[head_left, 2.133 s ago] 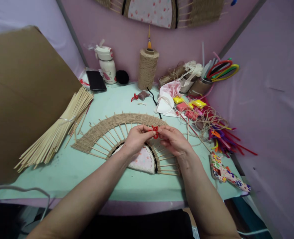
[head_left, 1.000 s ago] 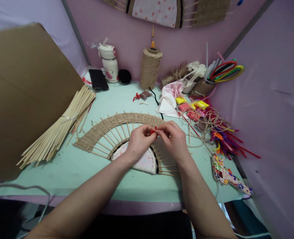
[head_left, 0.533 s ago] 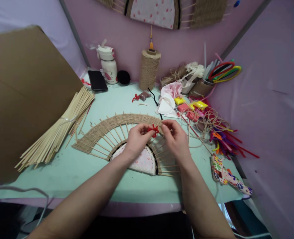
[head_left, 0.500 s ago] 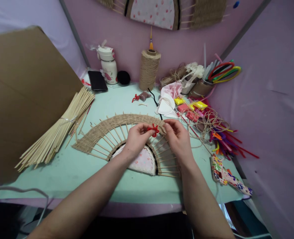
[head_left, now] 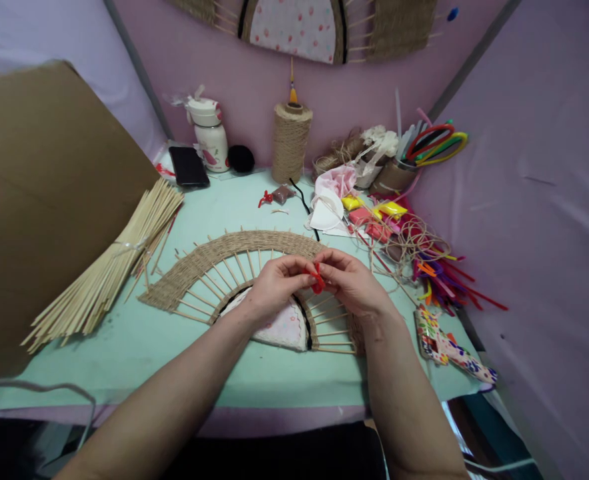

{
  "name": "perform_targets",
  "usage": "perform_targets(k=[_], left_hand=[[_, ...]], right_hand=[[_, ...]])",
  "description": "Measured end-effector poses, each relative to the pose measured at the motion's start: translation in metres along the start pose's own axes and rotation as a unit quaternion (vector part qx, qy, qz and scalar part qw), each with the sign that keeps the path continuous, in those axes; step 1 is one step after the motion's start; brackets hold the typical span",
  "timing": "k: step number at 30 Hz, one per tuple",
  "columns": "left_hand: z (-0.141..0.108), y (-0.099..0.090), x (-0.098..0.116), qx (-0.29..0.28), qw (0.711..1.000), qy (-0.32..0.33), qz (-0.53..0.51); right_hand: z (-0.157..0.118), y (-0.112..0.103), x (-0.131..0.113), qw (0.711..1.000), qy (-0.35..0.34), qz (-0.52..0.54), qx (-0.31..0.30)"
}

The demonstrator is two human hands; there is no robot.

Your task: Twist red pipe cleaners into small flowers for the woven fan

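Observation:
Between the fingertips of both hands is a small red pipe-cleaner shape (head_left: 318,279) with loops. My left hand (head_left: 280,287) pinches it from the left, closed. From the right, my right hand (head_left: 349,280) is closed on it too, thumb and fingers together. Below the hands lies a woven fan (head_left: 239,243) of twine and thin sticks, its right part hidden by my right hand and forearm. At its centre is a white half-round panel (head_left: 282,327) with pinkish marks and a black edge.
A bundle of sticks (head_left: 99,267) lies left by a cardboard sheet (head_left: 59,167). At the back stand a bottle (head_left: 211,143) and a twine spool (head_left: 292,143). Coloured pipe cleaners (head_left: 454,280) and a flower-patterned glue gun (head_left: 449,347) lie right. A phone (head_left: 189,167) rests back left.
My right hand has moved from the fan's woven band to the red shape, and its fingers now meet it. My left hand still holds it, slightly lower. The view has shifted a little.

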State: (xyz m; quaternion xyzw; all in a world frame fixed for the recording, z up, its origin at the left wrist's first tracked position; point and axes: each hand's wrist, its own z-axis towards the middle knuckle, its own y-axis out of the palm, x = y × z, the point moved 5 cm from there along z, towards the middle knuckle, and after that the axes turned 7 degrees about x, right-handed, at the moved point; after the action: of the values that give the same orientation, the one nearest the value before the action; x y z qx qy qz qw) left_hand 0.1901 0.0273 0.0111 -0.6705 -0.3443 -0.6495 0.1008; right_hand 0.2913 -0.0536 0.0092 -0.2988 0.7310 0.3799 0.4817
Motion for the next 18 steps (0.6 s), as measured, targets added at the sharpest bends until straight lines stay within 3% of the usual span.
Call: perform_targets(k=[8,15,18], left_hand=[[0.002,-0.003,0.002,0.019,0.999,0.012,0.031],[0.003,-0.003,-0.001,0.014,0.999,0.033,0.029],[0.004,-0.003,-0.001,0.007,0.998,0.041,0.043]], right_hand=[[0.001,0.000,-0.002,0.998,-0.049,-0.033,0.028],[0.005,0.008,0.010,0.995,0.058,0.078,-0.013],[0.006,0.009,0.012,0.994,0.071,0.082,-0.017]])
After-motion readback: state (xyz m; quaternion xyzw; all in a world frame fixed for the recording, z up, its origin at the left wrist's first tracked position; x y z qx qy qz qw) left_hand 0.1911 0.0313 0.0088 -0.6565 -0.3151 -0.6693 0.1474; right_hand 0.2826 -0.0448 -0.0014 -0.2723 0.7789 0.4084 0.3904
